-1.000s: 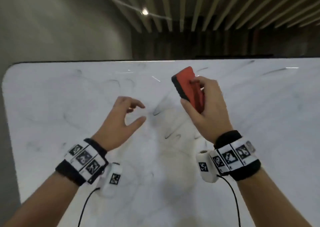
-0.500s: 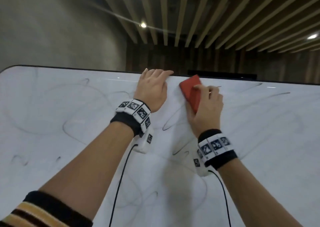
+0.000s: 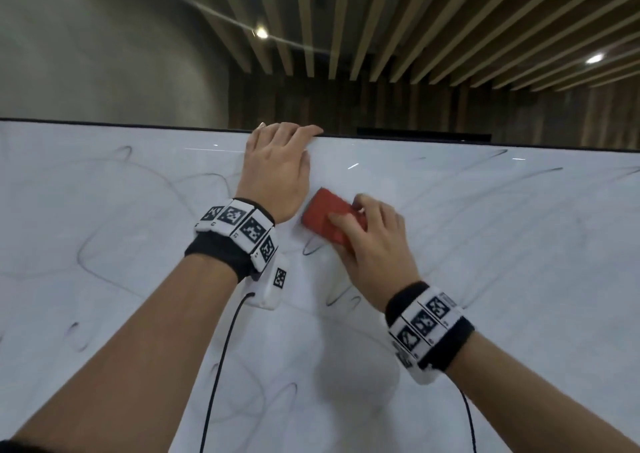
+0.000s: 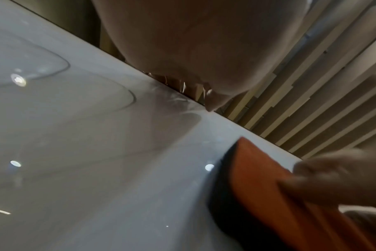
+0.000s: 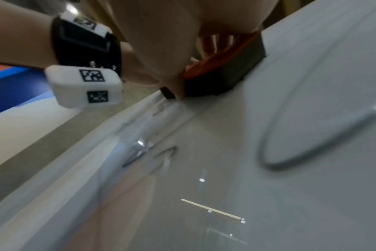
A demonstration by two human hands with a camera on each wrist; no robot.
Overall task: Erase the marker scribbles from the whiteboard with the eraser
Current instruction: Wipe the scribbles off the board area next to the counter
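Observation:
A large whiteboard fills the lower half of the head view, crossed by faint black marker scribbles. My right hand grips a red eraser with a black felt base and presses it flat on the board, just right of my left wrist. The left wrist view shows the eraser under my right fingers. In the right wrist view its felt sits on the surface near a dark loop. My left hand lies on the board with its fingers hooked over the top edge.
The board's dark top edge runs across the view, with a slatted wooden ceiling and a grey wall behind. Black cables hang from both wrist cameras. More loops cover the board's left and lower part.
One second ago the left hand was off the board and the eraser was lifted. The left hand went to the top edge; the eraser has since slid down-left beside my left wrist.

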